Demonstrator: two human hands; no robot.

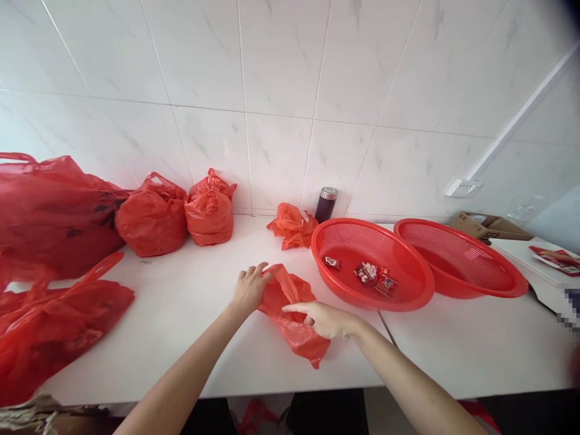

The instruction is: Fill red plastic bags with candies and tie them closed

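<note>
A thin red plastic bag (301, 335) lies loosely spread on the white table, its mouth partly open. My left hand (251, 286) grips its upper left edge, fingers bent over the film. On the near right side, my right hand (328, 319) has its index finger stretched over the bag's mouth; the other fingers are curled at the rim and seem to hold the film. What lies inside the bag cannot be made out. To the right stands a red perforated basket (335, 284) with several small wrapped snacks (366, 273) at its bottom.
A second red basket (512, 287) stands further right, near a cardboard box (492, 226). Behind are a crumpled red bag (292, 225) and a dark flask (325, 205). Filled red bags (151, 220) line the left side. The table's (226, 386) front edge runs close below my arms.
</note>
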